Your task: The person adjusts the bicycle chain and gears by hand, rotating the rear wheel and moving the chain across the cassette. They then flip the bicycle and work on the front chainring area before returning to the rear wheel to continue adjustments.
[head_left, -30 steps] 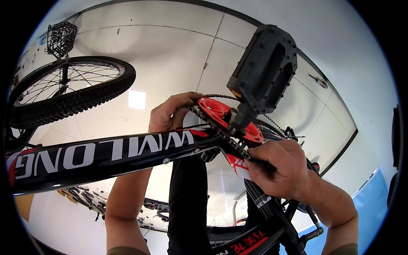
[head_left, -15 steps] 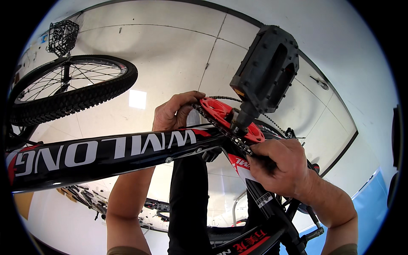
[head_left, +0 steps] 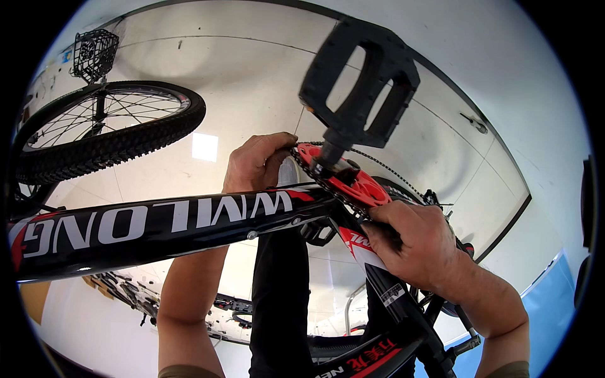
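Currently, left hand (head_left: 254,162) is just left of the chainring (head_left: 364,187), right hand (head_left: 418,239) just right; whether either grip clamps the chain (head_left: 394,172), I cannot tell.

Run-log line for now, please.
left hand: by left edge of red chainring | right hand: by its right edge | pedal: above in view

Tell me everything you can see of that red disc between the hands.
A round red chainring with cut-outs, its material perhaps plastic or painted metal. It sits slanted beside the black frame, partly hidden by the crank. A chain runs along its near edge. The left hand is at its upper left, the right hand at its lower right; whether either presses it or just the chain is unclear.
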Tool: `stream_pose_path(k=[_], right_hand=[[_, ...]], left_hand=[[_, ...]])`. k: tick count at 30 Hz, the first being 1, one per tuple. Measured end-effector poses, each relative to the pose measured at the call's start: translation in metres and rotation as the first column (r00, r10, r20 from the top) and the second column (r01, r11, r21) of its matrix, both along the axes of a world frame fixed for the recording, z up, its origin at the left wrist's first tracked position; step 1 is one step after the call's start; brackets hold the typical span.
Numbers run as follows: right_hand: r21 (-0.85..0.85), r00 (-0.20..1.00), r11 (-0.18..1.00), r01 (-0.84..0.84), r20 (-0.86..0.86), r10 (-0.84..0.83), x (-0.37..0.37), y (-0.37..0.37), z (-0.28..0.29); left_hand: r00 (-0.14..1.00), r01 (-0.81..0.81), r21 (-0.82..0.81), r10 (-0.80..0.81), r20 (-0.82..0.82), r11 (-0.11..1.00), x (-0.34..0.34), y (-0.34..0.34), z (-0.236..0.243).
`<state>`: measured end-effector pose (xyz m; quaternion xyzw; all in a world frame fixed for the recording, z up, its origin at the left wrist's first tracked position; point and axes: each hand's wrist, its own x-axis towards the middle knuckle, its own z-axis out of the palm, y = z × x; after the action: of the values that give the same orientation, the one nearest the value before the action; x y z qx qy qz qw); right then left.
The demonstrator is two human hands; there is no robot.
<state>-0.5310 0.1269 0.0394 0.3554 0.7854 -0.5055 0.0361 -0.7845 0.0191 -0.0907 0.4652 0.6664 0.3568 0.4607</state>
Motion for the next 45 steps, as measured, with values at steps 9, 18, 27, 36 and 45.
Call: stream_pose_path(k=[9, 18, 27, 36, 45], right_hand=[[-0.008, 0.998, 1.0, -0.011, 0.065, 0.011, 0.003, 0.002, 0.007], [0.079, 0.966, 0.987, -0.143, 0.227, 0.122, 0.016, 0.005, 0.018], [0.144, 0.97, 0.989, 0.012, 0.239, -0.046, 0.037, 0.015, 0.035], [0.127, 0.906, 0.905, 0.405, 0.079, -0.416, 0.107, 0.02, 0.097], [-0.239, 0.711, 0.705, 0.668, -0.078, -0.699, 0.181, -0.034, 0.192]], left_hand=[[0.988, -0.107, -0.123, 0.12, 0.099, 0.987, 0.004, 0.001, 0.001], [0.962, -0.136, -0.179, 0.173, 0.211, 0.974, 0.011, -0.007, -0.006], [0.815, -0.07, -0.391, 0.278, 0.508, 0.918, 0.015, -0.012, -0.003], [0.386, -0.056, -0.507, 0.486, 0.784, 0.86, 0.028, -0.022, 0.0], [0.2, -0.127, -0.362, 0.381, 0.902, 0.923, 0.033, -0.057, -0.049]])
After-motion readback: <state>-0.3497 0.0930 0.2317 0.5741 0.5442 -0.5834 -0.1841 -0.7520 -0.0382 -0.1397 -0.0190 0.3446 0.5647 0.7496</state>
